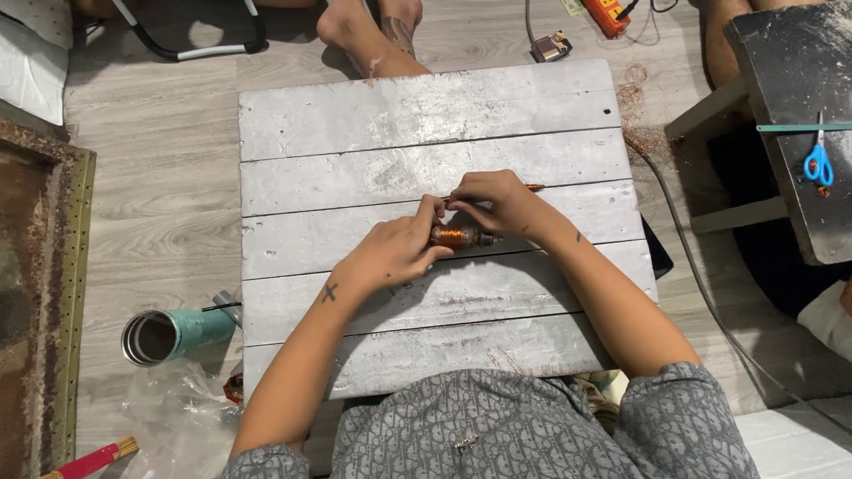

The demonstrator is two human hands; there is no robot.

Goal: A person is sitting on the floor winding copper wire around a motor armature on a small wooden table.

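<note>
Item: small motor armature with copper winding (458, 236), lying across the middle planks of our grey wooden board (426, 115).

Left hand (390, 253): closed around the near end of the armature, fingers wrapped over it, pinning it to the board.

Right hand (497, 202): fingertips pinched together just above the winding, on what looks like a fine strand of wire; a thin copper-tipped rod (533, 187) pokes out beyond the knuckles. We cannot tell whether the rod is gripped or only lies under the hand.

Risks, in our judgement: the strand is thin, so a sharp tug could snap it or nick its coating; if the left grip loosens, the round armature could roll along the planks and slacken the turns; a loose end could snag in a gap between boards.

Beside the board, left: teal metal tumbler (173, 335) on its side, clear plastic bag (177, 417).

Further off, right: tangle of scrap copper wire (641, 111), grey cable (701, 284), blue scissors (818, 163) on a dark bench (790, 71).

Far edge: another person's bare foot (359, 35).
</note>
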